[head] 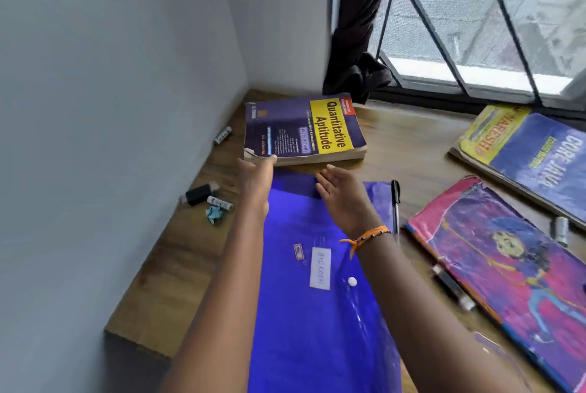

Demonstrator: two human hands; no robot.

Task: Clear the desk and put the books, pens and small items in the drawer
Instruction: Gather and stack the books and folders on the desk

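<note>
A thick "Quantitative Aptitude" book (304, 129) lies on the wooden desk (409, 145) near the wall corner. My left hand (257, 180) stretches forward with its fingertips at the book's near left corner, fingers straight. My right hand (342, 196) hovers open just short of the book's front edge, over a blue plastic folder (310, 313). A black pen (395, 202) lies right of the folder. A pink-covered book (513, 269) and a blue "Core Java" book (532, 158) lie at the right.
Along the left wall lie a black cylinder (199, 193), two small white tubes (222, 135) (220, 203) and a crumpled blue scrap (215, 213). A dark marker (452, 288) sits beside the pink book. A small grey roll (560, 230) lies at right. A dark curtain (358, 27) hangs by the window.
</note>
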